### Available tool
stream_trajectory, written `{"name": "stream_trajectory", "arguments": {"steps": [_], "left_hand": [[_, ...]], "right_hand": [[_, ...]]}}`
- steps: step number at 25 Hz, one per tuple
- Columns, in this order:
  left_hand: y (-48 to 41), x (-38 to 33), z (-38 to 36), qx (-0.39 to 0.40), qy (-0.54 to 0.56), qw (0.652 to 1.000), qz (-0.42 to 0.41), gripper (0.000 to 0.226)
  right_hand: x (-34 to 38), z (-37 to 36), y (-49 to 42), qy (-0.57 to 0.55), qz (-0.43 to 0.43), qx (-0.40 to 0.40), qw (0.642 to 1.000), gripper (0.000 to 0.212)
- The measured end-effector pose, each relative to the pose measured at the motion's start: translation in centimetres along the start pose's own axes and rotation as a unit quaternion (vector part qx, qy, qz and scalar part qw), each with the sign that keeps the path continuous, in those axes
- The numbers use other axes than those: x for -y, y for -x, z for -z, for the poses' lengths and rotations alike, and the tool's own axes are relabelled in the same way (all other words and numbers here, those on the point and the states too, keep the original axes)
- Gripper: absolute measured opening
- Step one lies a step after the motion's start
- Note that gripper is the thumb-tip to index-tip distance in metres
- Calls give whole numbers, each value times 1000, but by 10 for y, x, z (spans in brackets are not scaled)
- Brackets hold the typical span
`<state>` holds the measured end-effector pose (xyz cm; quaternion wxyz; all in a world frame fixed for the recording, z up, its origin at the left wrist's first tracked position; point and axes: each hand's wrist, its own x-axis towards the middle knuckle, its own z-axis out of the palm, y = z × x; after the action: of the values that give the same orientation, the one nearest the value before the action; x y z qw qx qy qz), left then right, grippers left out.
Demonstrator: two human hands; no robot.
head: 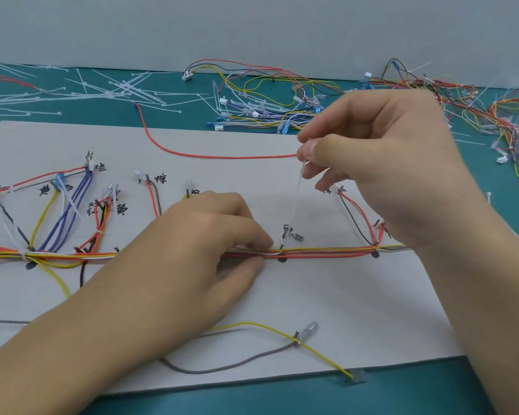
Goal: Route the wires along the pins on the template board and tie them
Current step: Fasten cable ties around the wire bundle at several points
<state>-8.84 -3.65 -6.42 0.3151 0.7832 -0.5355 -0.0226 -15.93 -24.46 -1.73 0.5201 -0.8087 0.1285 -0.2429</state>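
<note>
Wires [327,253] cross the board [312,298], pinched by the left hand [204,250]; the right hand [381,151] pinches a tie [298,190] above them.

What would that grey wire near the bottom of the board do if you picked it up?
The grey wire would probably flop and droop, since it lies in a loose curve. It looks thin, so it is likely very light. It meets the yellow wire at a small metal piece, so that might get tugged along.
</note>
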Motion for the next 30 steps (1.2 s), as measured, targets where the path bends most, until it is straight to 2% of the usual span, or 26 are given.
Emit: {"name": "stream_trajectory", "arguments": {"steps": [5, 14, 23, 30], "left_hand": [[-2, -1, -4, -12, 20, 999, 29, 13], [-8, -5, -5, -11, 19, 998, 56, 10], [-8, -3, -11, 6, -54, 998, 12, 9], [-8, -2, -11, 17, -79, 997, 10, 10]], "right_hand": [[-2, -6, 1, -8, 17, 11, 1000, 12], [-9, -22, 5, 63, 53, 60, 995, 13], [-11, -26, 8, 114, 88, 172, 974, 13], [-11, -24, 8, 111, 59, 181, 975, 14]]}}
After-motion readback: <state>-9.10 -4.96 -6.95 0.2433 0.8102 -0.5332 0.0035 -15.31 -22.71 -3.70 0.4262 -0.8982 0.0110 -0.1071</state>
